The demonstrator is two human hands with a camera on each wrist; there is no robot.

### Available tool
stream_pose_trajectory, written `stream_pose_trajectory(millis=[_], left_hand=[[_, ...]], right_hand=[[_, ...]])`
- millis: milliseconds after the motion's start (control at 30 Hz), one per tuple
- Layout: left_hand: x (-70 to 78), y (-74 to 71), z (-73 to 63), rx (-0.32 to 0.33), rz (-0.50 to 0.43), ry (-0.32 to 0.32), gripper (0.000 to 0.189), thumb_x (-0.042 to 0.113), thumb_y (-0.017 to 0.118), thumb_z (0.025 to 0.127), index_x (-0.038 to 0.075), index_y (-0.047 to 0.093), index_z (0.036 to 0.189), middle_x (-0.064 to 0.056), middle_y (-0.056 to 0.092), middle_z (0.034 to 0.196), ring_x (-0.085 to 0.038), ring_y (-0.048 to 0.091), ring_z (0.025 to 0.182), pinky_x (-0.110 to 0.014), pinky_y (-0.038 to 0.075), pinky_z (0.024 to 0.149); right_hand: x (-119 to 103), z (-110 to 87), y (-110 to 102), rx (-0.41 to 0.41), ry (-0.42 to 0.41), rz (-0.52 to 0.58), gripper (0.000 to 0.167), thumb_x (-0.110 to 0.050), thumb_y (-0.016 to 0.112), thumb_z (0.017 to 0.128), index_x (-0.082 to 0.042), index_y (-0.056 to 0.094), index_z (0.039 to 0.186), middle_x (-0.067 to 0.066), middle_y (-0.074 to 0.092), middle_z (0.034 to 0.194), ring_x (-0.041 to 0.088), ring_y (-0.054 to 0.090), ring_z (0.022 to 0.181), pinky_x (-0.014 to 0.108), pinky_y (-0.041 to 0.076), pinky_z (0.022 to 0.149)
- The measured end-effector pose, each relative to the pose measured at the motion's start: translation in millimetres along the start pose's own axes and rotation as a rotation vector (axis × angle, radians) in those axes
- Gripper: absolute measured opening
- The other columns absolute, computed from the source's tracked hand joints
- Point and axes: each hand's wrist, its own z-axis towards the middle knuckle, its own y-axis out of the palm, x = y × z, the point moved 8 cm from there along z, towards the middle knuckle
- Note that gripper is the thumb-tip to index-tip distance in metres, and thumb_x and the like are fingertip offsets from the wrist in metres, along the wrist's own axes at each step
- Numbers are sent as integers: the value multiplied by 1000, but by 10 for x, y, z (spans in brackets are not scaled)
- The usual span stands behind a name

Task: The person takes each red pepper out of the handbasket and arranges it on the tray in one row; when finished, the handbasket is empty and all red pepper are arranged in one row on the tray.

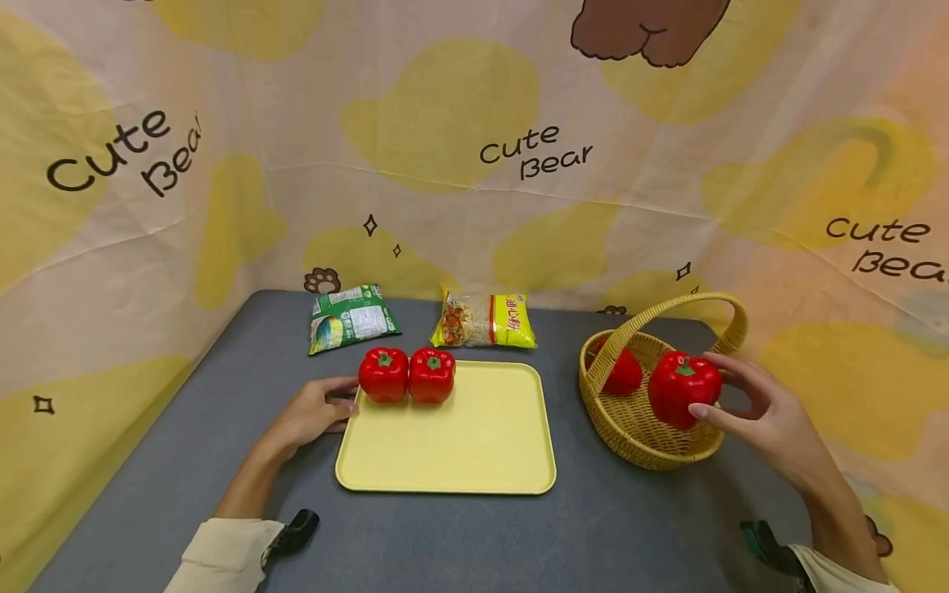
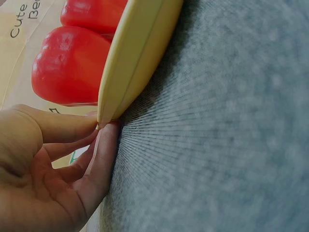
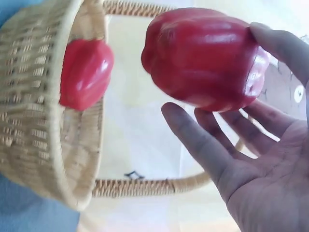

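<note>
Two red bell peppers (image 1: pixel 383 375) sit side by side at the back left of a yellow tray (image 1: pixel 460 445). My left hand (image 1: pixel 317 412) pinches the tray's left edge; in the left wrist view the thumb (image 2: pixel 63 126) lies on the rim with fingers beneath. My right hand (image 1: pixel 767 420) holds another red bell pepper (image 1: pixel 684 389) between thumb and fingers, above the wicker basket (image 1: pixel 630 441). The right wrist view shows this pepper raised beyond the basket's rim. One more red bell pepper (image 1: pixel 621 372) lies inside the basket, partly hidden by the handle.
Behind the tray lie a green snack packet (image 1: pixel 352 319) and a yellow-and-clear food packet (image 1: pixel 482 321). The basket's tall arched handle (image 1: pixel 670 305) rises beside the right hand. A printed cloth (image 1: pixel 460 165) hangs behind and around the grey table (image 1: pixel 445 543).
</note>
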Motion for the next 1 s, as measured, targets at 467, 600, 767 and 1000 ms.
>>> stream_pose_trajectory(millis=[467, 600, 767, 1000], left_hand=[[-7, 2, -3, 0, 6, 5, 56, 4, 65, 103, -10, 46, 153, -33, 53, 149, -34, 69, 118, -40, 65, 86], [-15, 1, -4, 1, 4, -1, 57, 4, 66, 103, -10, 46, 154, -33, 54, 149, -33, 69, 117, -39, 65, 86], [-29, 1, -1, 2, -4, -1, 57, 4, 67, 103, -10, 45, 154, -33, 54, 149, -31, 69, 116, -38, 65, 85], [-38, 2, 3, 3, -3, 3, 57, 5, 66, 103, -10, 45, 154, -33, 54, 150, -30, 70, 115, -37, 65, 85]], right_hand=[[-448, 87, 592, -115, -203, 167, 78, 12, 84, 81, -6, 55, 152, 4, 59, 139, 7, 65, 120, 22, 61, 88], [-440, 166, 836, -154, -200, 156, 72, 3, 89, 82, -10, 60, 147, 5, 60, 137, 9, 64, 118, 24, 61, 91], [-421, 277, 1128, -208, -180, 147, 69, -9, 91, 83, -14, 60, 144, 4, 61, 135, 23, 67, 118, 33, 63, 94], [-374, 425, 1471, -276, -115, 152, 71, -23, 92, 84, -18, 58, 146, 3, 59, 141, 33, 63, 122, 54, 60, 98]])
